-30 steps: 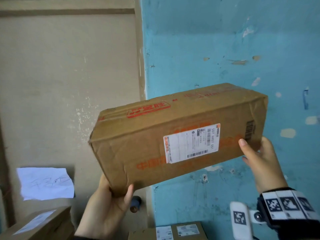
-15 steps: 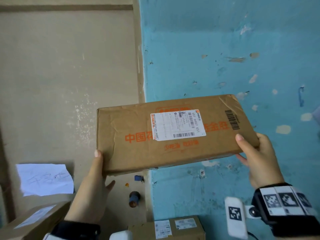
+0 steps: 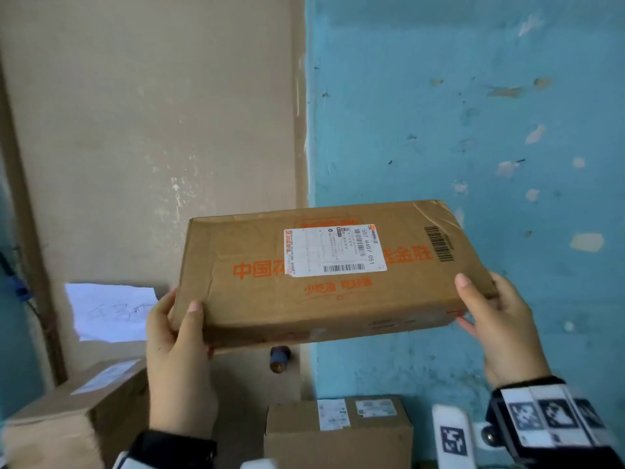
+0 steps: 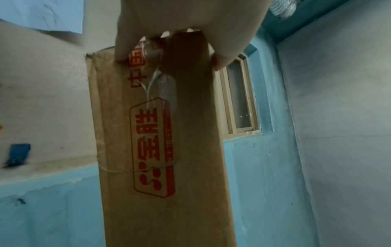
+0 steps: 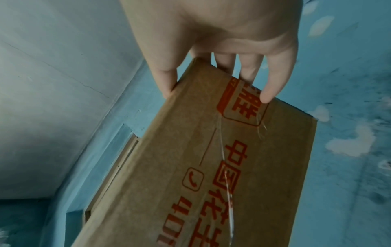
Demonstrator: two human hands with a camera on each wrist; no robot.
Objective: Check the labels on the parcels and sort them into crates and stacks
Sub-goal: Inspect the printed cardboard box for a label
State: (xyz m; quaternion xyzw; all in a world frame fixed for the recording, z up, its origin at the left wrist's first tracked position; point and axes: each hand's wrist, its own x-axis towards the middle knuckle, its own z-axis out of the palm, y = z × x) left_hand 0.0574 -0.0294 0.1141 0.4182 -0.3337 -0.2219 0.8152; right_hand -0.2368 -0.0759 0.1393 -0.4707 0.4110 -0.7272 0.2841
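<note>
Both the left hand and right hand pinch the parcel ends; only the head view shows its label, the wrist views its underside

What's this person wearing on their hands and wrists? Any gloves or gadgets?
No gloves: both hands are bare. The right hand has a black wrist band carrying white squares printed with black square code patterns, and a white block with one more such pattern juts out beside it. The left hand has a dark cuff at the wrist with something white at its edge.
</note>
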